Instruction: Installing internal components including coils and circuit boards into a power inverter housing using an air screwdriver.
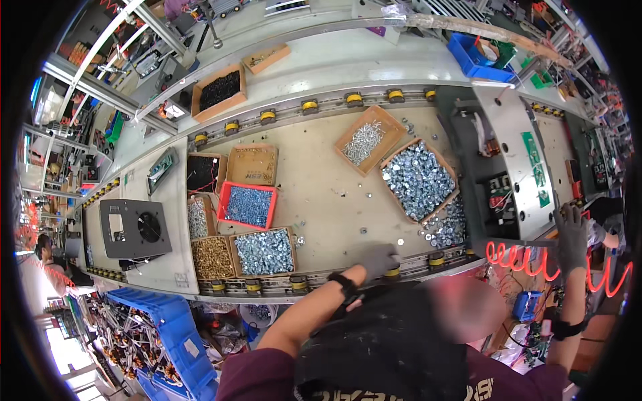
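My left hand (378, 260), in a grey glove, is over the near roller rail (328, 277), its fingers smeared by motion. Loose washers (400, 242) lie on the board just beyond it. On the right, my gloved right hand (572, 234) is at the near corner of an upright metal panel (515, 154). Its fingers look bent; whatever they hold is hidden. The panel belongs to a dark chassis with a green circuit board (535, 167) and wiring. An orange coiled hose (521, 259) runs by my right wrist.
A box of bolts with washers (418, 180) and a box of screws (364, 140) stand mid-board. Leftward are a red tray (273, 208), a box of brass-coloured fasteners (212, 257) and a grey fan housing (134, 228). A blue crate (175, 334) stands below. Another person's hand (610, 237) shows far right.
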{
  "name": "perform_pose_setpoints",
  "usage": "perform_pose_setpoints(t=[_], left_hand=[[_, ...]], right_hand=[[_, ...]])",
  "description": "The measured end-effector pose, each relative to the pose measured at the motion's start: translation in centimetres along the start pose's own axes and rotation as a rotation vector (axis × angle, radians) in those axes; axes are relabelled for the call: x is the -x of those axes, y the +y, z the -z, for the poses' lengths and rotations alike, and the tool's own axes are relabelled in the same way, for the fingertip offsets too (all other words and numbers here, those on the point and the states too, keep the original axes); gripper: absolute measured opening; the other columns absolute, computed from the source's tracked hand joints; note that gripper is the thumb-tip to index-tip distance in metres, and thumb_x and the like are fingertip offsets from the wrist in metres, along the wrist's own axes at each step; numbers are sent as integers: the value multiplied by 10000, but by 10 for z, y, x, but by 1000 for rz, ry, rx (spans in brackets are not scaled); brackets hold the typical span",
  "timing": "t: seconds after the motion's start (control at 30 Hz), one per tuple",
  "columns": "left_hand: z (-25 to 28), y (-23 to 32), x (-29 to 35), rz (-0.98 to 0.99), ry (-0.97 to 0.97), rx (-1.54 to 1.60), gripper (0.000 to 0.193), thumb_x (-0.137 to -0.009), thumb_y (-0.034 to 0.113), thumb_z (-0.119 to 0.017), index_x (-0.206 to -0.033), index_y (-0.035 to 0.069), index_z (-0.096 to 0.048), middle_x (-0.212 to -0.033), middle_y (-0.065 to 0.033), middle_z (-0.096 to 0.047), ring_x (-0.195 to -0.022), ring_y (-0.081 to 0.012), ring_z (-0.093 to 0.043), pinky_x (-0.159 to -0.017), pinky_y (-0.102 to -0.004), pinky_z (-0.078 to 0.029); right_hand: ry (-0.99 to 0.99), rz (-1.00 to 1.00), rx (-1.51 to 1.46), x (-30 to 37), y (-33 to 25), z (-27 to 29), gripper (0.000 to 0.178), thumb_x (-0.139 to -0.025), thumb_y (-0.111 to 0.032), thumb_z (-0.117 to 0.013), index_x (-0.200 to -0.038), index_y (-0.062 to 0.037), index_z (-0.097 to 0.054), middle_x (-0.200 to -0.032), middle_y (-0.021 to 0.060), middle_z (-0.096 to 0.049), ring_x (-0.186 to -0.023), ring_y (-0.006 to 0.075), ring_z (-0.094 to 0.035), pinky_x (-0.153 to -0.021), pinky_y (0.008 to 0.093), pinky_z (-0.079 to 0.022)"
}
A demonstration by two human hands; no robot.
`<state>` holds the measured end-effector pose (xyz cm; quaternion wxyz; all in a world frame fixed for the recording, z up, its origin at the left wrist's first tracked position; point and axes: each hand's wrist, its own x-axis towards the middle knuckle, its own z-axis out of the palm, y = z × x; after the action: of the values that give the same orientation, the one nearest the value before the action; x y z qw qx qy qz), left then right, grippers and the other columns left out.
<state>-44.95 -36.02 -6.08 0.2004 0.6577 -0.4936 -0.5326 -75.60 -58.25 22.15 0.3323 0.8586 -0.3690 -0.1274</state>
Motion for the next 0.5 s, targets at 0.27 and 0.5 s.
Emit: perform_pose_setpoints(t=[0.27,0.5], left_hand=[[16,-85,94,582,356,138,293,-876,286,-563,-1046,63,-648,-989,-165,-674,-937,-299,-646,-823,-377,-484],[31,-131,180,845,644,268,377,-868,354,-565,-1112,76,-637,-1051,-187,-663,-1016,-371,-610,-879,-421,-466]], right_hand=[[-247,244,-892,-67,-192,-105,225,-772,-81,-601,-995,-103,-609,-1076,143,-611,-975,321,-596,-829,436,-472],[-348,281,-788,-111,-302,-187,229,-768,-253,-661,-908,-71,-657,-902,164,-651,-887,361,-619,-791,459,-477]])
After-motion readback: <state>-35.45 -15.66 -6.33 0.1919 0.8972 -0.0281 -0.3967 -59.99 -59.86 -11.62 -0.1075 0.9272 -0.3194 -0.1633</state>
